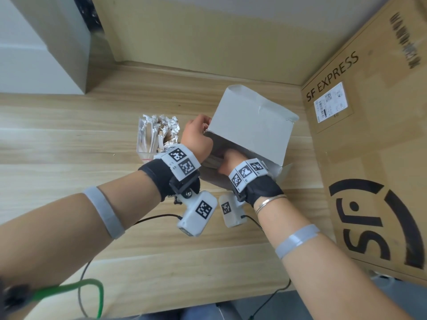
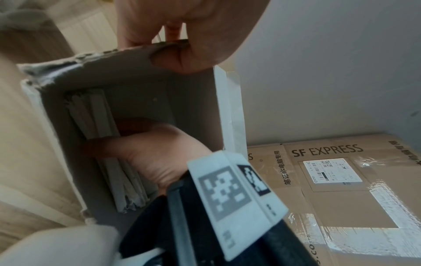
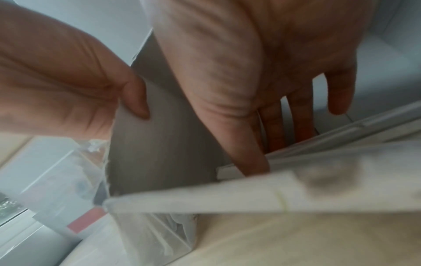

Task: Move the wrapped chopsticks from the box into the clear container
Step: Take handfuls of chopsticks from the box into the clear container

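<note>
Left hand pinches the torn rim of the grey cardboard box near the counter's back edge. Right hand is deep inside, fingers curling onto the paper-wrapped chopsticks, lying lengthwise along the box wall; clear plastic container waits just left.

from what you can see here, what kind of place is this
Probably a home or office corner used for unpacking, not a kitchen: a light wooden tabletop, a large taped SF Express shipping carton standing beside it, and plain walls close behind.
</note>
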Demonstrator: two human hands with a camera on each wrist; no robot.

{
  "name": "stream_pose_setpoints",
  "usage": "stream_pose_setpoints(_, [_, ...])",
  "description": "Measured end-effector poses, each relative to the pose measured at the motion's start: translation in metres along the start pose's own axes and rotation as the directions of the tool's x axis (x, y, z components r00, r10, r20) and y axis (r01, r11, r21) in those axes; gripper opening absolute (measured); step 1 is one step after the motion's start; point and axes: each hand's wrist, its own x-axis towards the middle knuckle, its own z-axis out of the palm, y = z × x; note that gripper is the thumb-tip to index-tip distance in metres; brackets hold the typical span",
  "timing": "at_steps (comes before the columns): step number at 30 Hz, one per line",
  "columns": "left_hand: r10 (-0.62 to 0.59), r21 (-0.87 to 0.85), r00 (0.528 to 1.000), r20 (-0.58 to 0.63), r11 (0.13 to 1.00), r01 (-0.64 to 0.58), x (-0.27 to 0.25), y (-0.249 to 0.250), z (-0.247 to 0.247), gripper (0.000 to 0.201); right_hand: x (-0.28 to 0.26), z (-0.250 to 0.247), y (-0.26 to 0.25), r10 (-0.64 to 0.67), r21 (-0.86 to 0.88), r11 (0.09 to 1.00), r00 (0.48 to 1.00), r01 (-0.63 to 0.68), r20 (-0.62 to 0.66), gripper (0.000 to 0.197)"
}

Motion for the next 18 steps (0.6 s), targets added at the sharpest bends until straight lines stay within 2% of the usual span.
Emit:
stream_pose_setpoints(8, [-0.009, 0.009, 1.0, -0.011, 1.0, 0.009, -0.0021, -0.0014, -0.0033, 0.041, -0.0005, 0.0028, -0.0074, 0.001, -0.057, 0.998, 1.0, 0.0, 0.011, 0.024])
stream_pose_setpoints(15, [-0.022, 0.02, 0.999, -0.024, 1.0, 0.023, -0.0039, 0.0013, -0.0036, 0.045, -0.0036, 0.0054, -0.0084, -0.002, -0.047, 0.999, 1.0, 0.001, -0.024, 0.033])
stream_pose_setpoints(18, [-0.04, 0.005, 0.999, -0.017, 0.999, 0.04, -0.0047, 0.002, -0.005, 0.044, -0.0069, 0.0008, -0.0054, 0.003, 0.071, 0.997, 0.997, -0.009, 0.076, 0.04])
